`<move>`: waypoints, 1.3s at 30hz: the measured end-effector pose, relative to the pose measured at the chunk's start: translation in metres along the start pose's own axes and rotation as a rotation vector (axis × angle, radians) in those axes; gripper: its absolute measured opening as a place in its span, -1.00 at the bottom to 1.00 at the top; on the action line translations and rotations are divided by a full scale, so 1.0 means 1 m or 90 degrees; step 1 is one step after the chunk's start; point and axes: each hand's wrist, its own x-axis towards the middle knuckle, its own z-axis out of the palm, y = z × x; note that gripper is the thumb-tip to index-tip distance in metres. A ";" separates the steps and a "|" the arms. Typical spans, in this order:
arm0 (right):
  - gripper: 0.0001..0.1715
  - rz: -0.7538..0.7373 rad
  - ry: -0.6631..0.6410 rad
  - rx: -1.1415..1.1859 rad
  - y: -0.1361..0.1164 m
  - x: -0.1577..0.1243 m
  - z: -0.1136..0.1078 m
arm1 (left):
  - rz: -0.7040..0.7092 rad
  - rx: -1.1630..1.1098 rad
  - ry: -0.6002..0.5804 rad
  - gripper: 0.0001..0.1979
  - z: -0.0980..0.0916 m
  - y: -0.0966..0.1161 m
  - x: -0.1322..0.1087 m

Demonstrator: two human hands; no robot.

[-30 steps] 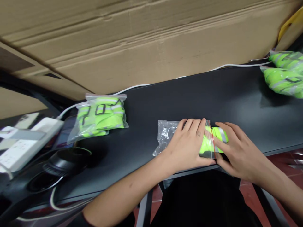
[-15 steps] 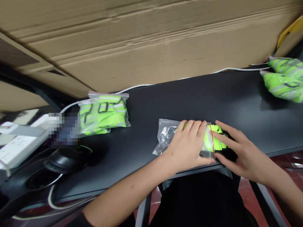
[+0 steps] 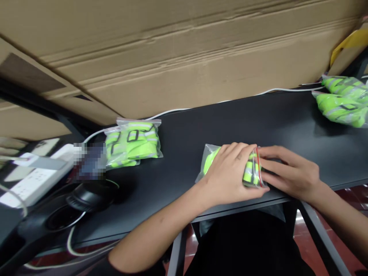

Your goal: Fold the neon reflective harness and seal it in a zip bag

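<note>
Head view: left hand (image 3: 230, 176) clasps zip bag (image 3: 209, 161), right hand (image 3: 289, 176) flat at its mouth; filled bag (image 3: 133, 145) lies apart.

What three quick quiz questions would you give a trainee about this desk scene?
1. True or false: the left hand covers the clear bag on the black table.
2. The bag's seal strip is: A red, B blue, C white.
3. Which hand touches the bag's mouth?
Key: 1 true; 2 A; 3 the right hand.
</note>
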 end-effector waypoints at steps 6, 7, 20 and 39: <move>-0.62 -0.003 -0.127 0.048 0.014 0.078 -0.029 | -0.138 -0.530 0.014 -0.54 -0.043 0.000 0.013; -0.54 -0.004 -0.171 0.122 0.018 0.088 -0.034 | -0.170 -0.638 0.019 -0.57 -0.045 -0.001 0.014; -0.81 0.319 -0.130 0.543 0.067 0.076 0.027 | -0.489 -0.946 0.254 -0.57 -0.009 -0.053 0.007; -0.66 0.484 -0.183 0.564 0.058 0.074 0.022 | -0.481 -0.931 0.300 -0.65 -0.012 -0.047 0.000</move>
